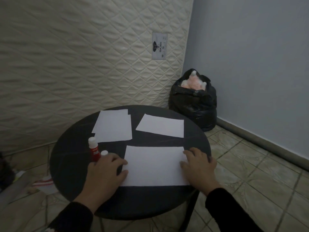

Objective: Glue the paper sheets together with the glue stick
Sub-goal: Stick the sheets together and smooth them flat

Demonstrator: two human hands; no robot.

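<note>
A white paper sheet (pixel 154 164) lies flat at the near middle of the round black table (pixel 70 158). My left hand (pixel 105 173) rests with spread fingers on the sheet's left edge. My right hand (pixel 199 168) presses flat on its right edge. Two overlapping sheets (pixel 112 127) lie at the far left of the table. A single sheet (pixel 160 125) lies at the far right. A red glue stick (pixel 94 150) with a white cap stands upright just beyond my left hand. A small white cap (pixel 104 153) sits beside it, touching my fingers.
A quilted mattress (pixel 75 56) leans upright behind the table. A stuffed black rubbish bag (pixel 194 101) stands in the corner by the blue wall. Paper scraps and a grey roll (pixel 15 190) lie on the tiled floor at left.
</note>
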